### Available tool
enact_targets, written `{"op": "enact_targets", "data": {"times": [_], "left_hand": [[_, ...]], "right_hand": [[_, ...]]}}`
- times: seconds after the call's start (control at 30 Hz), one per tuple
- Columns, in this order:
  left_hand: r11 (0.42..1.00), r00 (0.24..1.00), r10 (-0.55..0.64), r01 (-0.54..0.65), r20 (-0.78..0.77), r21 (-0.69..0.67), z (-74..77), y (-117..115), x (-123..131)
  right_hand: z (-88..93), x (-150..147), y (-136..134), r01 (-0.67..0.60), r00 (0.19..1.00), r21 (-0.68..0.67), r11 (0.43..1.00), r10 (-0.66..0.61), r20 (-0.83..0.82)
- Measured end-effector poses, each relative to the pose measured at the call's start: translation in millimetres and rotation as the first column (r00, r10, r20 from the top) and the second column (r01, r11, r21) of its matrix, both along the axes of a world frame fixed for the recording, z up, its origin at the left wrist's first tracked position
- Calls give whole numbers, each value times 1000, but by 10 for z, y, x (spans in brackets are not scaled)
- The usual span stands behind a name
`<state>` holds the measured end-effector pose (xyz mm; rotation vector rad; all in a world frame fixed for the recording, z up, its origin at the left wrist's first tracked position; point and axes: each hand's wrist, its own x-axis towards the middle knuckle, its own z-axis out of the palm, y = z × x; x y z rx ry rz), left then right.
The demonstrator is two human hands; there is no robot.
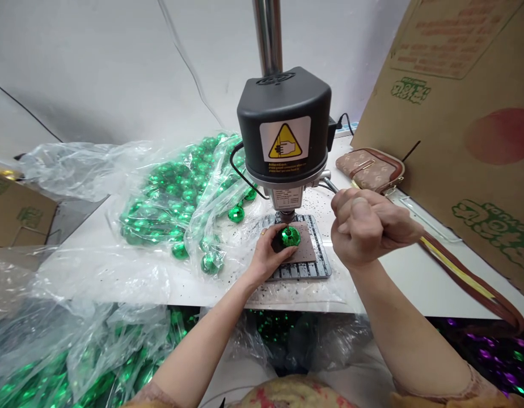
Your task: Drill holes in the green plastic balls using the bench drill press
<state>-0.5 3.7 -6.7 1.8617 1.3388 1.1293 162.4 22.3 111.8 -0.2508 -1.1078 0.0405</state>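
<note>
1. Nearest us, in front of the drill press, is our patterned clothing.
2. Left of the drill press's chuck, our left hand reaches forward, its grip pinching a green ball.
3. Beneath the chuck, the ball sits over a brown pad; we judge drilling is in hand, calling next for steady lever control.
4. Right of the drill press, our right hand makes a fist, apparently around the lever.
</note>
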Motion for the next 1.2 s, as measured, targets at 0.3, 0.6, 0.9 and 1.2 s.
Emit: {"op": "enact_targets", "data": {"times": [0.3,0.6,0.9,1.2], "left_hand": [[999,998,0,2,55,-33,-17,5,16],[986,996,7,7,-86,165,205,-569,52],[679,518,-339,713,-785,178,-216,-1401,-228],[939,824,301,-169,-480,299,220,-76,-657]], "right_hand": [[182,-35,-81,1,997,-166,986,-14,-80],[730,-6,6,-179,983,-339,924,152,-105],[682,-26,-1,-134,990,-333,933,111,-88],[683,-40,-23,-130,989,-346,929,98,-108]]}}
